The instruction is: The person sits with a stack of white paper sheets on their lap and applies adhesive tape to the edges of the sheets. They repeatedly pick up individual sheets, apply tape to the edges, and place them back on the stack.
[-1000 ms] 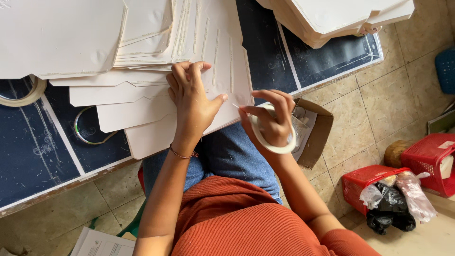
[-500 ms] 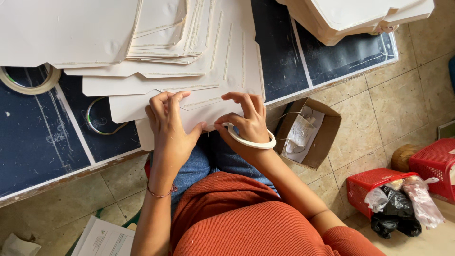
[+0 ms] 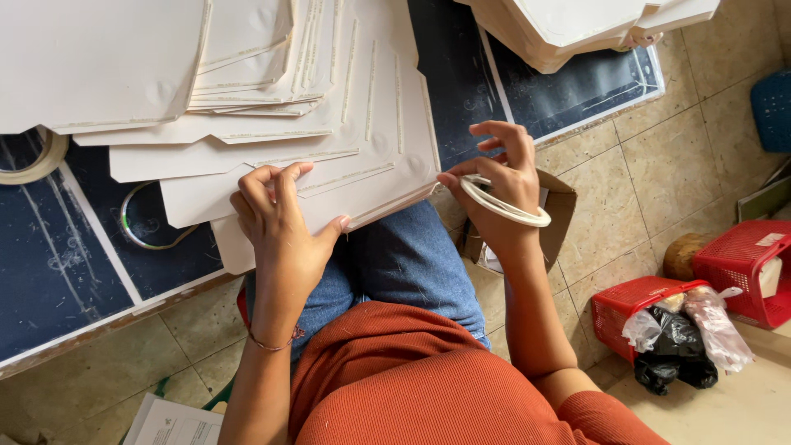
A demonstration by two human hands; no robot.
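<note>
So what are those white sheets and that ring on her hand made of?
The white sheets look like matte cardboard: stiff, flat, with creased fold lines. The ring around the right hand seems a tape roll, glossy and thin, though plastic or paper is hard to tell.

Soft, even daylight fills the sharp overhead view, with faint shadows beneath the fanned white cardboard sheets (image 3: pixel 247 124), no glare, and slight wide-angle stretching toward the corners.
</note>
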